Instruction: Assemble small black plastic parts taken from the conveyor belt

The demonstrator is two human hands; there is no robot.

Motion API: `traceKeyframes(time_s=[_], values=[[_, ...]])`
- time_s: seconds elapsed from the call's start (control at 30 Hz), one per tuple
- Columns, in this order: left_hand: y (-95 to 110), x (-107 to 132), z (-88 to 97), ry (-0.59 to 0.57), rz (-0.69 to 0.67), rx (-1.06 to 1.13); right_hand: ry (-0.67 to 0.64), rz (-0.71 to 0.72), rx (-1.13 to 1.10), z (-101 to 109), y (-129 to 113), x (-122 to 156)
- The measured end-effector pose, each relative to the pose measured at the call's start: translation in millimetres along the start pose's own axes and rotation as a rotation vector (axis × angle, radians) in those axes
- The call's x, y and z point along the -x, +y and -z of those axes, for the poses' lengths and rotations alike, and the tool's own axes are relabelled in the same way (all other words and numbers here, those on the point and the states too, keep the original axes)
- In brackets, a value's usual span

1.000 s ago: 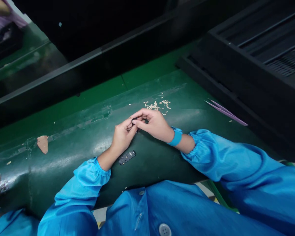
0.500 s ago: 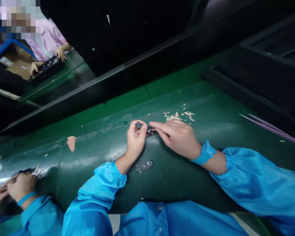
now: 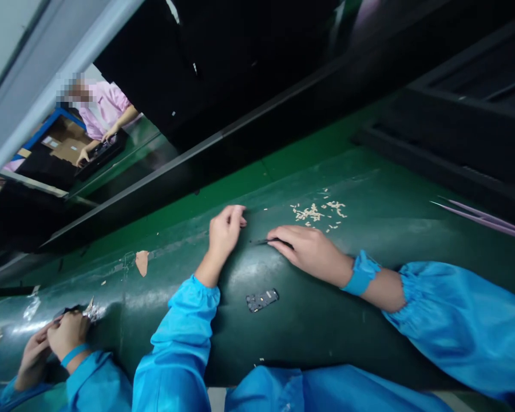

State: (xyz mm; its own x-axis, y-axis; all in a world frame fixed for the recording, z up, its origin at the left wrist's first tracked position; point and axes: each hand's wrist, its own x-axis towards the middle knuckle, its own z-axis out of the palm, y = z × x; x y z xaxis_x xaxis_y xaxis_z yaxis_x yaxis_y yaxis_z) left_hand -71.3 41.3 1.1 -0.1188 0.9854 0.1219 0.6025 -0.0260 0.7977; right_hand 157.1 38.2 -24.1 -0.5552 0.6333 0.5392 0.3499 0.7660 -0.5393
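Observation:
My right hand [image 3: 311, 249] pinches a thin black electronic part [image 3: 260, 241], seen nearly edge-on above the green mat. To its left, apart from that part, is my left hand [image 3: 225, 232]; its fingers are curled and close together, and anything between the fingertips is hidden. A flat dark circuit-board-like piece [image 3: 262, 300] with small light and gold spots lies on the mat, nearer my body and below both hands. Just beyond my right hand is a scattered pile of small pale strips [image 3: 311, 213].
Purple tweezers [image 3: 484, 219] lie at the right, below dark trays [image 3: 438, 149]. A peach-coloured scrap [image 3: 142, 263] is left of my hands. A co-worker's hands [image 3: 68, 335] work at the lower left. A person in pink [image 3: 107, 106] sits beyond the dark barrier.
My left hand has come off the black part and moved left. The part stays in my right hand, now turned edge-on. The view has shifted, so the surroundings appear further right and lower.

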Motion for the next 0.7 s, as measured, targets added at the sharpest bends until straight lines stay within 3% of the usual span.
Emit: traceKeyframes(time_s=[0.13,0.27,0.43,0.57,0.7], values=[[-34,-61,33.0,0.302,0.025,-0.528,-0.058,0.143,0.014,-1,-4,2],[-63,-100,53.4,0.301,0.254,-0.857,-0.243,0.236,0.072,2,-12,6],[-88,-112,71.1,0.234,0.213,-0.843,-0.354,0.287,0.042,5,-15,8],[-96,-110,82.5,0.282,0.172,-0.689,-0.367,0.349,-0.123,9,-25,12],[-86,-90,67.0,0.385,0.104,-0.371,-0.506,0.422,-0.191,7,-42,18]])
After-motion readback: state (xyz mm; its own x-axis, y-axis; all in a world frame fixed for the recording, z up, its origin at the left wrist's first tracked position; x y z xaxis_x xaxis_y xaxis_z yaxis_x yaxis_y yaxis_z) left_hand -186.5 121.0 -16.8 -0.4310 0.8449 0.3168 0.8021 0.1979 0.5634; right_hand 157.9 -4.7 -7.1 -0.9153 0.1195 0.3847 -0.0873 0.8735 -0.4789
